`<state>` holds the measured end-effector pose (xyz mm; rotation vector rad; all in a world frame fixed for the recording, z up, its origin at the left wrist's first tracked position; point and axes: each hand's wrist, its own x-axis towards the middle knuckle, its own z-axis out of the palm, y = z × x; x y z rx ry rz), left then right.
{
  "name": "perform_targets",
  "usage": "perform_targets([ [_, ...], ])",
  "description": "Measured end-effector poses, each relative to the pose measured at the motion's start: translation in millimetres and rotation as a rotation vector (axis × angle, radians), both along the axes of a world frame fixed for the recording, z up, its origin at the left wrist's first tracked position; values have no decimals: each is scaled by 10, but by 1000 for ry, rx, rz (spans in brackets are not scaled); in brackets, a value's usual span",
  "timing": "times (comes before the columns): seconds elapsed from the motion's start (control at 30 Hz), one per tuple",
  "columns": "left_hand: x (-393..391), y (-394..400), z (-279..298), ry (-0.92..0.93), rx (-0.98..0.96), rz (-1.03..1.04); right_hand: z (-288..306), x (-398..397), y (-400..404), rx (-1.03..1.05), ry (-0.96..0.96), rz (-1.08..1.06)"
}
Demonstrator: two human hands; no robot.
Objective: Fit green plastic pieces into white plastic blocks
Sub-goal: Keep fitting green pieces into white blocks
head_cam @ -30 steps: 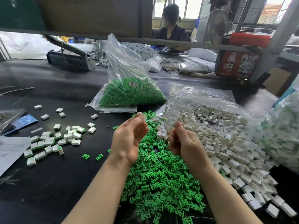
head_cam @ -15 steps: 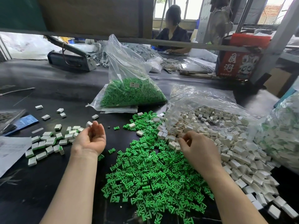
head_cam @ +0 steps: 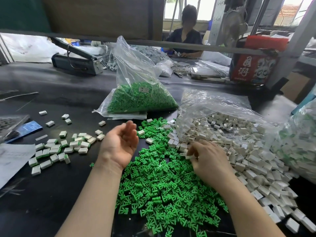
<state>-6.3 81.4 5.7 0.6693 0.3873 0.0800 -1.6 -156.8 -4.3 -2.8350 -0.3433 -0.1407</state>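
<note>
Meanwhile right hand [head_cam: 209, 161] pinches a white block [head_cam: 189, 157]; left hand [head_cam: 119, 146] hovers, palm up.

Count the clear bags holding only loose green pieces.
1: the green-piece bag stands upright behind the loose green pile. Bags at the right hold white blocks; others may be hidden.

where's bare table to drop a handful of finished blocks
Bare black table lies near-left, between the scattered assembled white blocks and the loose green pieces pile; another patch behind those blocks. Crowded: the right side, under the spilled white blocks.
</note>
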Motion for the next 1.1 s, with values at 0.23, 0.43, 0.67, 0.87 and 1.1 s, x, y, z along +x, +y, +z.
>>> perform_targets([
  [0.23,-93,-525,-23,-166,690,-441,53,-9,51,723,-50,141],
  [0.43,-136,-629,-10,-331,735,-448,116,-62,85,1078,4,234],
  [0.67,-157,-686,25,-375,684,-205,116,-58,92,1140,64,251],
  [0.87,-113,-573,7,-339,671,-71,46,-64,113,360,222,209],
  [1.1,-113,-577,-15,-316,721,-87,34,-112,247,96,158,232],
])
